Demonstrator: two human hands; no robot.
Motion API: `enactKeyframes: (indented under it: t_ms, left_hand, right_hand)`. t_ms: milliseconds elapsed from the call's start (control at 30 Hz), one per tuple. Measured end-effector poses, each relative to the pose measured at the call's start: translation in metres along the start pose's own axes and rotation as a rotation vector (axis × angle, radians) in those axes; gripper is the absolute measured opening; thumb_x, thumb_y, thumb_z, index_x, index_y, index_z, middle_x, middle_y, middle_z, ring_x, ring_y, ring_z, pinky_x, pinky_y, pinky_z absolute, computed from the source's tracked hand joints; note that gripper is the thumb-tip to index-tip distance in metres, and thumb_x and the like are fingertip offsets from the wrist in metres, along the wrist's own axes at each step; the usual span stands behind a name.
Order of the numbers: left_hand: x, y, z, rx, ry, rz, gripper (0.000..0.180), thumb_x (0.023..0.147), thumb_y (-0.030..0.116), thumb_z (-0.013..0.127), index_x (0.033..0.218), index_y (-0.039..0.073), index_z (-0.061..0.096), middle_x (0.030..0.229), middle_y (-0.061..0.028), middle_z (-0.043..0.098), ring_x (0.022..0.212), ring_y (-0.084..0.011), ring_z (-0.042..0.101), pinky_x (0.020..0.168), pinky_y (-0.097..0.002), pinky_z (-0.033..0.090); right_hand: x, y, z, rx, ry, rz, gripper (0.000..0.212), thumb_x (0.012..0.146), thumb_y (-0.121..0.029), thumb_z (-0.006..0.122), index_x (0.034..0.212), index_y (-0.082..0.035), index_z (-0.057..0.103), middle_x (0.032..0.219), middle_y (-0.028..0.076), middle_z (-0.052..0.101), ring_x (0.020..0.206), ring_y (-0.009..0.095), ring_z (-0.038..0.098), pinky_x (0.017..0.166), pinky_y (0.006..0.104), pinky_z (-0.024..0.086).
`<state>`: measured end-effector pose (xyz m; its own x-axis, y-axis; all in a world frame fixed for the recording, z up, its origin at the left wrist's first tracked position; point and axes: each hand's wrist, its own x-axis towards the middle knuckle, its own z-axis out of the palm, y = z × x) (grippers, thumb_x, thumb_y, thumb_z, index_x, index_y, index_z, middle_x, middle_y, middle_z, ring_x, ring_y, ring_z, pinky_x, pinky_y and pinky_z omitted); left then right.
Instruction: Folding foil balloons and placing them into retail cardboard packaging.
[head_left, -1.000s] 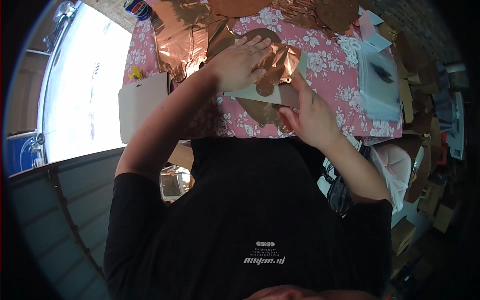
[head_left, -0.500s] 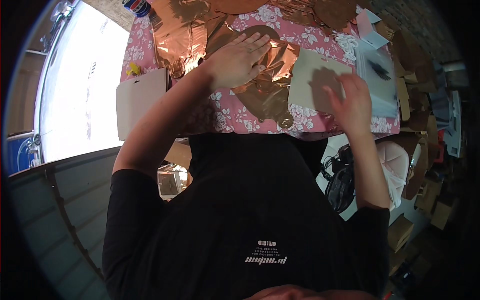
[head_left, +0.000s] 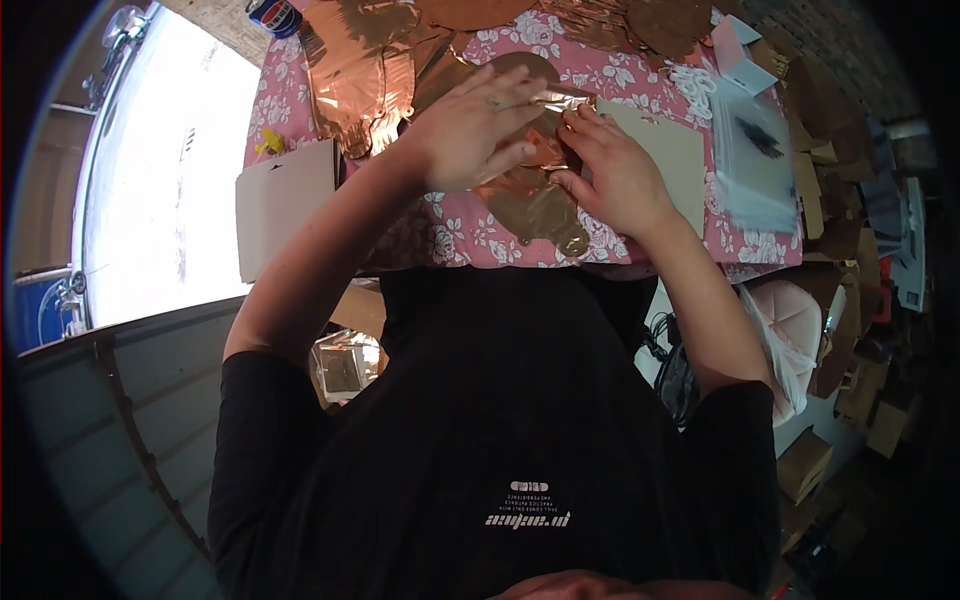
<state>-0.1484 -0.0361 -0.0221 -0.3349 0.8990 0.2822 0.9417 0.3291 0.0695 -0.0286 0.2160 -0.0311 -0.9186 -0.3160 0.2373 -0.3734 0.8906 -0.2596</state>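
A flat copper-coloured foil balloon (head_left: pixel 535 212) lies on the flowered tablecloth in front of me. My left hand (head_left: pixel 475 130) is spread over its upper part, fingers stretched out and slightly blurred. On the balloon's right side rests my right hand (head_left: pixel 615 172), fingers extended and thumb apart, holding nothing that I can see. A grey-beige cardboard sheet (head_left: pixel 680 160) lies partly under that hand, bordering the foil. Both hands hide some of the balloon, so its full shape cannot be made out.
More copper foil balloons (head_left: pixel 360 70) lie at the far left and back. Cardboard pieces (head_left: pixel 285 205) sit by my left forearm, near a yellow item (head_left: pixel 270 141) and a can (head_left: pixel 274 17). At right are white cord (head_left: pixel 693 88), a small box (head_left: pixel 744 55) and clear plastic bags (head_left: pixel 750 165).
My right hand has moved left from above the cardboard sheet onto the foil balloon's right side. My left hand has stayed over the foil, its fingers shifting a little.
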Motion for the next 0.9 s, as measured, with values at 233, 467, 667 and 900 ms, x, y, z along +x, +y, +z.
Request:
enactKeyframes:
  t_ms: [233,467,667,900]
  left_hand:
    - [-0.009,0.000,0.005,-0.207,-0.200,-0.072,0.071,0.102,0.040,0.070,0.159,0.000,0.053,0.176,-0.0178,0.040,0.165,-0.0363,0.033,0.137,-0.0539,0.023]
    - [-0.007,0.001,0.007,-0.203,-0.199,-0.078,0.071,0.100,0.041,0.070,0.156,-0.001,0.055,0.174,-0.0185,0.042,0.165,-0.0355,0.034,0.138,-0.0513,0.022]
    - [-0.006,0.002,0.002,-0.241,-0.226,-0.095,0.071,0.101,0.042,0.070,0.155,-0.001,0.056,0.174,-0.0190,0.043,0.164,-0.0347,0.035,0.138,-0.0514,0.022]
    - [-0.009,0.001,0.005,-0.252,-0.223,-0.106,0.074,0.098,0.033,0.077,0.160,0.001,0.051,0.174,-0.0193,0.042,0.165,-0.0370,0.032,0.137,-0.0552,0.022]
  right_hand:
    - [0.006,0.006,-0.006,0.115,0.014,0.009,0.052,0.096,-0.025,0.081,0.140,0.000,0.070,0.151,0.020,0.065,0.146,0.039,0.058,0.125,0.0479,0.045]
    - [0.031,0.066,0.003,0.157,0.131,0.026,0.033,0.103,-0.005,0.062,0.133,0.000,0.074,0.141,0.016,0.073,0.136,0.037,0.063,0.113,0.0457,0.053]
    - [0.025,0.070,0.001,-0.041,0.098,-0.028,0.032,0.102,-0.008,0.066,0.132,-0.001,0.075,0.143,0.016,0.072,0.137,0.037,0.063,0.115,0.0457,0.053]
    - [0.022,0.049,-0.003,0.038,0.207,-0.043,0.041,0.095,-0.020,0.079,0.131,-0.003,0.075,0.141,0.016,0.072,0.139,0.038,0.061,0.118,0.0480,0.050]
